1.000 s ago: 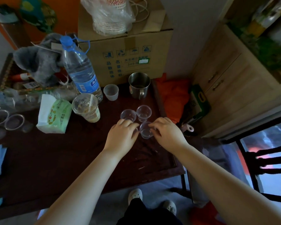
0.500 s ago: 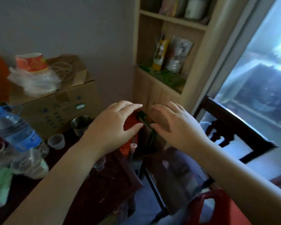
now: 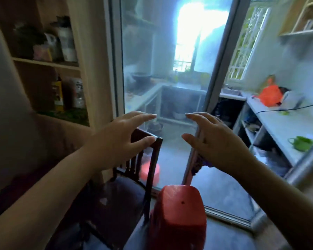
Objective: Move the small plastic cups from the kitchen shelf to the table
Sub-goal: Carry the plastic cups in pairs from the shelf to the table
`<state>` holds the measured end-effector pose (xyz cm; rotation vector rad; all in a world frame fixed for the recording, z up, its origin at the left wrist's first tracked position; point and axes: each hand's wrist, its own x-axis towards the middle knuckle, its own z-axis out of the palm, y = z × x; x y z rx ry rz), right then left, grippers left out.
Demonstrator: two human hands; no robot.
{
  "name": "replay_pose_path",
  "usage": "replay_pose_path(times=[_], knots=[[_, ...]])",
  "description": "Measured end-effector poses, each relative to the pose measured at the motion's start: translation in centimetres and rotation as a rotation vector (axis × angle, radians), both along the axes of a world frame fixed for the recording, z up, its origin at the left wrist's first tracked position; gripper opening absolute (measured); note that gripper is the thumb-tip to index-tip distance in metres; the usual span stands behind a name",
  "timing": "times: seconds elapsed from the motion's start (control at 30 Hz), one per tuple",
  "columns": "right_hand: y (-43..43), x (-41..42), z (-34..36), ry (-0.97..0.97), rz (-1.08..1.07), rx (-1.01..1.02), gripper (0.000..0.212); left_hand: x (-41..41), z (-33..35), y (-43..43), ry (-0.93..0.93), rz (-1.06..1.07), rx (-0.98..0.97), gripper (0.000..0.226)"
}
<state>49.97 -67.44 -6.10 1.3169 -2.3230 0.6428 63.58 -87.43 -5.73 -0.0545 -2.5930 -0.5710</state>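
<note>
My left hand and my right hand are both raised in front of me, palms down, fingers spread, holding nothing. They hover above a dark wooden chair, facing a glass sliding door. No small plastic cups and no table are in view. Through the open doorway on the right I see a white kitchen counter with lower shelves. A pale wall shelf hangs at the top right.
A wooden shelf unit with jars and packets stands at the left. A red plastic stool sits low in front of me. An orange bag and a green item lie on the counter. A red basin shows behind the glass.
The view has swung right, away from the table with the cups, past the wooden cabinet to the glass door and kitchen. Both hands left the cups, lifted, and spread open.
</note>
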Motion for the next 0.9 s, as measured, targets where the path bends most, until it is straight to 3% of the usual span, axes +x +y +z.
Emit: replay_pose_path(times=[0.23,0.47,0.9], knots=[[18.5,-1.2,2.5,0.006,-0.242,-0.017,0.06,-7.9,2.1,16.3,-0.048,-0.224,-0.103,0.063],[33.4,-2.1,4.2,0.028,-0.485,-0.077,0.062,-15.0,4.4,31.0,-0.036,-0.481,-0.099,0.081],[55.0,-11.4,5.3,0.046,-0.877,-0.104,0.059,-31.8,5.3,55.0,0.098,-0.817,-0.058,0.067]])
